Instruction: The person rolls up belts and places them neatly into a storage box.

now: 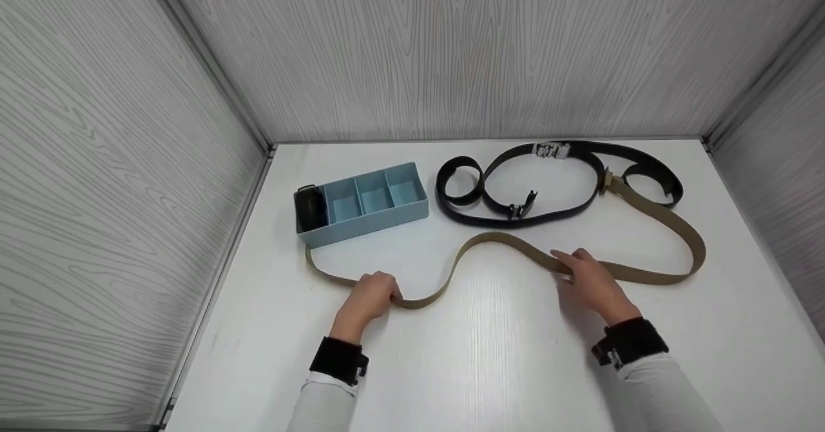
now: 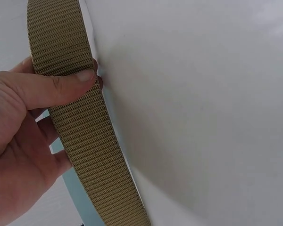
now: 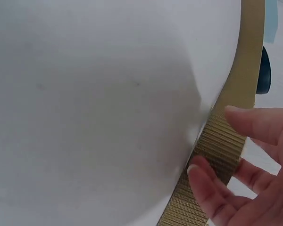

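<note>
head view: left hand [image 1: 370,294] pinches the tan webbing belt [image 1: 677,224], half-open right hand [image 1: 596,284] holds it loosely, so don't let it twist.

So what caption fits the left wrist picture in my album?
A left hand holds a tan woven strap, blue tray peeking out behind.

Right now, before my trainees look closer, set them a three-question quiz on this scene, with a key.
1. True or false: the left hand pinches the tan strap.
2. In the head view, which compartment of the blue tray holds the black item? A: rightmost. B: leftmost.
3. Fill in: in the head view, the black belts lie to the ____ of that tray.

Key: 1 true; 2 B; 3 right.
</note>
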A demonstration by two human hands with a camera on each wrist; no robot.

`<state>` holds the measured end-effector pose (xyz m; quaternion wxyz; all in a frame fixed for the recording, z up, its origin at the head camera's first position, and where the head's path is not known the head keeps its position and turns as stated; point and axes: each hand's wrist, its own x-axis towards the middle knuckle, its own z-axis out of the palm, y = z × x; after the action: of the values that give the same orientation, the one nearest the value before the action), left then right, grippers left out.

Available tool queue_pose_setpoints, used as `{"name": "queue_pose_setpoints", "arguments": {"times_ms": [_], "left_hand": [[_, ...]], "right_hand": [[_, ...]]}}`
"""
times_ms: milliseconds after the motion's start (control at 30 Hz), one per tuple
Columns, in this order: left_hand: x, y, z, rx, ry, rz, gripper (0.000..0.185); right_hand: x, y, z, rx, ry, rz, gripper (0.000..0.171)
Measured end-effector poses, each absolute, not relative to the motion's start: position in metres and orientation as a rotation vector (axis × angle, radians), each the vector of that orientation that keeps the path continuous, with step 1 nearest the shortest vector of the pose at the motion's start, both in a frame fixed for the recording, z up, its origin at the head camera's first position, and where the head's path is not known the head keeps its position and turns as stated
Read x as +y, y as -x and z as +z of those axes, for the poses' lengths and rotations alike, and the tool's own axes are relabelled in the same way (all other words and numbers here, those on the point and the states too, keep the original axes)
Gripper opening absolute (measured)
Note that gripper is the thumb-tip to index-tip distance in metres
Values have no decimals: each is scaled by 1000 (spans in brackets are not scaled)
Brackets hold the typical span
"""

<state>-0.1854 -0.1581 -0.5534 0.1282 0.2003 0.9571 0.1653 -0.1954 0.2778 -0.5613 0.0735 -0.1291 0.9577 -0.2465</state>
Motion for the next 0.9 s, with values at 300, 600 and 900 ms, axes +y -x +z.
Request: {"name": "queue_pose_setpoints", "arguments": {"times_ms": [300, 600, 900], "left_hand": [[-164, 183, -553, 2824, -560, 470, 19], [-158, 183, -556, 2928, -570, 404, 22], [-197, 194, -555, 3230, 312, 503, 29]], "right_hand": [[305, 196, -558, 2803, 485, -782, 20], [328, 194, -562, 2843, 538, -767, 28], [328, 197, -564, 2856, 547, -773, 29]]}}
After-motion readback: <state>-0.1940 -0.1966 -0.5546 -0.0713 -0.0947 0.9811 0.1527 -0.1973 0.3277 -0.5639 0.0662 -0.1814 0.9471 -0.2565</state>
